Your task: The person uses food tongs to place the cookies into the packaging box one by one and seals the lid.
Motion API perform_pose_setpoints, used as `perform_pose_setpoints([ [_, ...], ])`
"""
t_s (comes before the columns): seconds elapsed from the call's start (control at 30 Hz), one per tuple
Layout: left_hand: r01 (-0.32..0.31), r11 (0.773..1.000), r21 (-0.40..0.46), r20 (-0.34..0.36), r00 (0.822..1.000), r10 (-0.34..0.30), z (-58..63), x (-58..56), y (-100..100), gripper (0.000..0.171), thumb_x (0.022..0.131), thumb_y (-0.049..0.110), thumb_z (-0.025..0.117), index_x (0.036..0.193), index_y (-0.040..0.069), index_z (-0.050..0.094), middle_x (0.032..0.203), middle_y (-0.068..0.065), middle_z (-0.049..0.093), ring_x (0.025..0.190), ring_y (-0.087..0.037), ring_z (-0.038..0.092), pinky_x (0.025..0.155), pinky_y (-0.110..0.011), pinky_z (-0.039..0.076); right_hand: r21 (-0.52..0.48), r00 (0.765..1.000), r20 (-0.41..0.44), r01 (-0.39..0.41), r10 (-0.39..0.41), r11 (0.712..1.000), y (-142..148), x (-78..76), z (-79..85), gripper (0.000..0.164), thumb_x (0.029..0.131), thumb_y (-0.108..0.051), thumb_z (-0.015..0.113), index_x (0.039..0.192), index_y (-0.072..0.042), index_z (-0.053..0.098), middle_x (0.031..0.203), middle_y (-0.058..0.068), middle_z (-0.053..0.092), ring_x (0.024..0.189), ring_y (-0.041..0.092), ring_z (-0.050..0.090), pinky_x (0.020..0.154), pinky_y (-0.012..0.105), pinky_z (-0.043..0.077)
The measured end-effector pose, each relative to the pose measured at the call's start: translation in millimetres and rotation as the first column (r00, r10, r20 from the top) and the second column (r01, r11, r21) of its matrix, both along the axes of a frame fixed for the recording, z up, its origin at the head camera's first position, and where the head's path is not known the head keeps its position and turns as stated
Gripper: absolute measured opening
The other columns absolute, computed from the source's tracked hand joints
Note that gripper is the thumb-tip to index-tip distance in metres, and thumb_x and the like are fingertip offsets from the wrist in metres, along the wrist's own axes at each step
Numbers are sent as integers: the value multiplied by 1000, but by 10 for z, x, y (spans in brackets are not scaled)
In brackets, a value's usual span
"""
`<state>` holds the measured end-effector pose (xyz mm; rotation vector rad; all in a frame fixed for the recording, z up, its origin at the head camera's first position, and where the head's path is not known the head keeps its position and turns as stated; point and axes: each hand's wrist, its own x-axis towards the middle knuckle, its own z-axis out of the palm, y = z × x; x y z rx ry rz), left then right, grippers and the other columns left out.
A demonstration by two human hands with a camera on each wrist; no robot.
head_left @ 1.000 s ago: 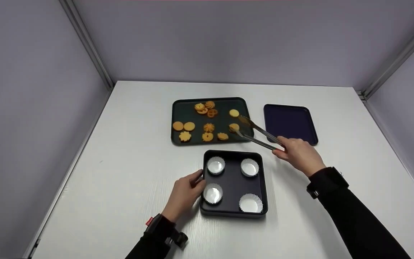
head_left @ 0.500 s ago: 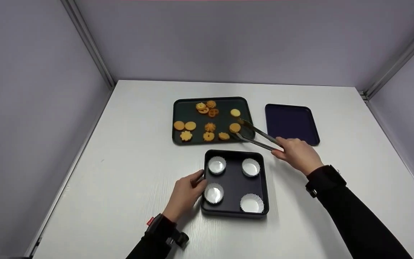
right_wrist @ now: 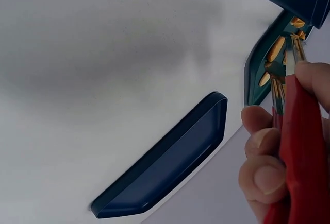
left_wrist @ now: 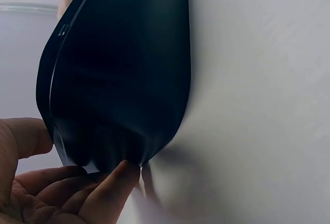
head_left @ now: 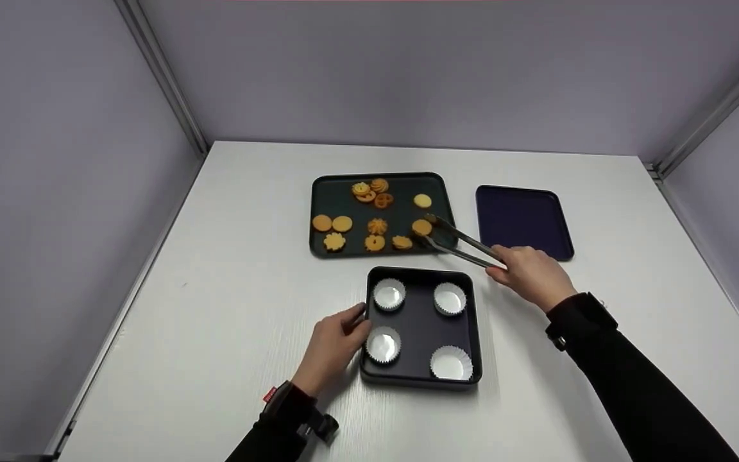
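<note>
My right hand (head_left: pixel 533 276) holds a pair of tongs (head_left: pixel 466 240), whose handles are red in the right wrist view. The tong tips stand apart on either side of a round cookie (head_left: pixel 421 227) on the dark green baking tray (head_left: pixel 344 253). Whether they touch the cookie is hard to tell. My left hand (head_left: pixel 331 350) grips the left side of a deep square baking pan (head_left: pixel 419 321); in the left wrist view the thumb is at its rim and the fingers lie against the outer wall. White cupcake liners (head_left: pixel 389 294) sit near the corners inside the pan.
Several more cookies lie on the green tray, including a pale round cookie (head_left: pixel 422 201) and a pretzel-shaped cookie (head_left: pixel 383 201). A dark blue square tray (head_left: pixel 523 221) lies to the right of it. Walls (head_left: pixel 369 77) enclose the white table (head_left: pixel 215 308) at the back and sides.
The tongs have shifted slightly: the near tip, which overlapped the round cookie, now lies at its front edge, and the far tip sits beside it. My left hand stays at the pan.
</note>
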<state>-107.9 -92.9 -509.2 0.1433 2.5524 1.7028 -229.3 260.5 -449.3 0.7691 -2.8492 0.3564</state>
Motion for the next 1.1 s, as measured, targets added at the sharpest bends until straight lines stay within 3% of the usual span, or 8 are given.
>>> perform_pose_setpoints([
  [0.47,-5,1000,-3,-2,1000,5,59,-7,0,46,102,20,62,141,-3,59,132,-20,67,120,-31,66,103,-44,54,34,997,-71,-9,12,999,-15,12,-27,16,92,-15,76,95,-6,63,75,11,66,67,37,65,53,53,50],
  [0.77,-4,1000,3,28,1000,4,38,29,-8,45,102,19,62,142,-3,58,132,-20,67,121,-29,65,103,-44,53,27,997,-76,-16,18,1000,-9,57,-45,18,93,-13,75,87,-9,58,68,4,60,58,28,57,49,46,45],
  [1.1,-4,1000,4,16,1000,4,19,19,-17,46,103,20,61,142,-3,57,133,-20,66,123,-31,64,105,-45,52,49,994,-104,-21,26,999,17,71,-43,18,93,-15,75,90,-10,58,67,4,60,58,30,58,46,48,45],
])
